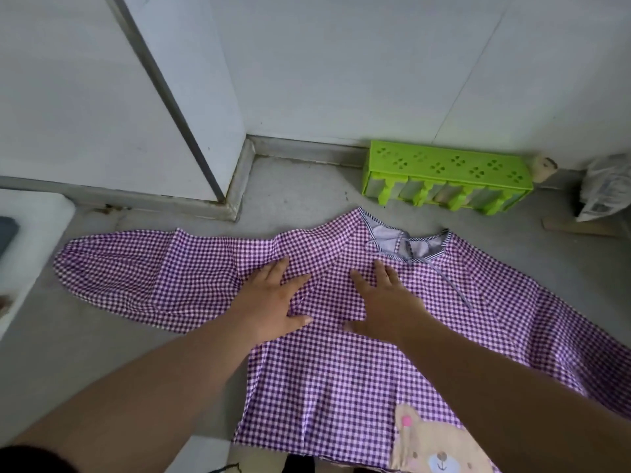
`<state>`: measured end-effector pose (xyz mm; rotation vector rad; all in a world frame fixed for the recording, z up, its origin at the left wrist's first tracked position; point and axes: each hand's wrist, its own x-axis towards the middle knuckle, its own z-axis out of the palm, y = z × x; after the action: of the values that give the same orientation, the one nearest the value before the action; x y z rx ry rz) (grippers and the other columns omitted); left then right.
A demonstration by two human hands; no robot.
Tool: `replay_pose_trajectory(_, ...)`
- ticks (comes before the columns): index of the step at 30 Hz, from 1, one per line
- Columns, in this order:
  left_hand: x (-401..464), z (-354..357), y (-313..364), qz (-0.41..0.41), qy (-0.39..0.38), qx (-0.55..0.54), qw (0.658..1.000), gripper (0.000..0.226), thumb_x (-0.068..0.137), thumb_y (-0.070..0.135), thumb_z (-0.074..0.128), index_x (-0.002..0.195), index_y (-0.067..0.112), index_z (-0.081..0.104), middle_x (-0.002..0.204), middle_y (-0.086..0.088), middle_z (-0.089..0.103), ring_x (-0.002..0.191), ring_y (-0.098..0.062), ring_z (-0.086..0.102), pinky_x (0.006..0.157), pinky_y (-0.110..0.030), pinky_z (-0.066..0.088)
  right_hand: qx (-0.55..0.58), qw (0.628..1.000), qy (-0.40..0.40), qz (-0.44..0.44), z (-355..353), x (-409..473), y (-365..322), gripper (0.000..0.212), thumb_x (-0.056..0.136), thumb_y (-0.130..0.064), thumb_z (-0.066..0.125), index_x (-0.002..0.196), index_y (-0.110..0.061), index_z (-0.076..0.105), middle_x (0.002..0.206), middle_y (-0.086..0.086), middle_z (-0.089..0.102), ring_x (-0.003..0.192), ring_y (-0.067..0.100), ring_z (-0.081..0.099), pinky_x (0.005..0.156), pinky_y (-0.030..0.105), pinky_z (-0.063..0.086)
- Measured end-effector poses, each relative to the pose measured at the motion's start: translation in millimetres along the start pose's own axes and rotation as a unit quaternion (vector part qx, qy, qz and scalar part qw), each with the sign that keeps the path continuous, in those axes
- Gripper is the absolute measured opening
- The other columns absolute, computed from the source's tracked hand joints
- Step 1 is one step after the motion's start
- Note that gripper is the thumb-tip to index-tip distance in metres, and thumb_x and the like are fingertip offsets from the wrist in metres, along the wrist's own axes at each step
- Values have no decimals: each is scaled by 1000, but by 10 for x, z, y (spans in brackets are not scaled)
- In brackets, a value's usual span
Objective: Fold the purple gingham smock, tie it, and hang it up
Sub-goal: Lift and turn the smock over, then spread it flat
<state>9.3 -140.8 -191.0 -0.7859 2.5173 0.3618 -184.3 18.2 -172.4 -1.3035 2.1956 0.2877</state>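
pressing flat on the purple gingham smock (341, 370), the left hand (276, 302) and right hand (386, 308) lie side by side, fingers straight and spread, gripping nothing. the smock is spread on the grey floor (300, 186), one sleeve (129, 274) stretched left, neckline (406, 245) toward a green plastic rack (447, 177) by the wall, bear patch (440, 445) nearest.

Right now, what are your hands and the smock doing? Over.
Left hand and right hand flat, pressing smock. Smock spread on floor, sleeves out, untied. Green rack beyond collar, apart.
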Motion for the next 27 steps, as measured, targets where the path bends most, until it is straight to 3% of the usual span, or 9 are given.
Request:
replay_pose_trajectory(3,-47,14,-251,-53,2,-7,999,99,86,87,44,163,46,-2,175,-6,-16,161,-36,-6,129,-60,9,-22,999,-17,23,59,105,-20,130,72,-80,69,159,-39,-18,167,15,-27,156,40,-13,116,65,32)
replay_pose_trajectory(8,-169,114,-655,-128,-33,-8,991,129,68,101,45,161,40,-20,172,-15,-24,160,-41,-11,126,-65,9,-31,999,-23,18,18,107,4,134,68,-82,70,158,-40,-20,166,13,-31,156,39,-15,115,68,32)
replay_pose_trajectory(10,-245,95,-665,-67,19,15,997,122,74,94,49,164,33,-6,174,-15,-14,161,-40,0,126,-61,15,-29,999,-24,18,8,113,-11,134,69,-81,71,158,-40,-21,166,14,-31,156,39,-16,116,69,29)
replay_pose_trajectory(13,-337,109,-559,186,127,70,972,79,89,72,57,154,33,34,169,-5,24,154,-28,32,123,-48,32,-31,999,-21,19,-8,144,-20,135,68,-81,71,158,-40,-22,166,14,-30,156,40,-15,117,69,26)
replay_pose_trajectory(16,-365,137,-497,331,77,125,932,52,92,56,62,135,30,52,152,1,44,137,-21,45,116,-46,44,-34,999,-28,17,-37,185,-24,136,68,-82,71,157,-41,-22,165,15,-31,156,40,-16,118,69,24)
replay_pose_trajectory(18,-359,112,-524,333,40,143,931,46,91,53,63,129,28,55,143,3,47,128,-19,46,113,-46,44,-38,999,-27,16,-47,206,-28,136,68,-83,70,158,-40,-22,165,15,-31,156,40,-16,118,67,24)
replay_pose_trajectory(21,-344,25,-615,288,-34,156,944,57,85,59,64,133,32,48,147,5,38,134,-19,38,117,-45,38,-47,999,-24,11,-50,212,-13,135,68,-84,69,158,-40,-22,166,15,-31,156,39,-17,119,66,24)
replay_pose_trajectory(27,-356,-95,-642,270,-74,209,937,53,82,62,62,123,31,49,126,5,46,116,-18,42,101,-43,44,-61,998,-27,2,-51,231,39,139,63,-88,68,157,-41,-24,165,14,-34,155,38,-19,120,66,21)
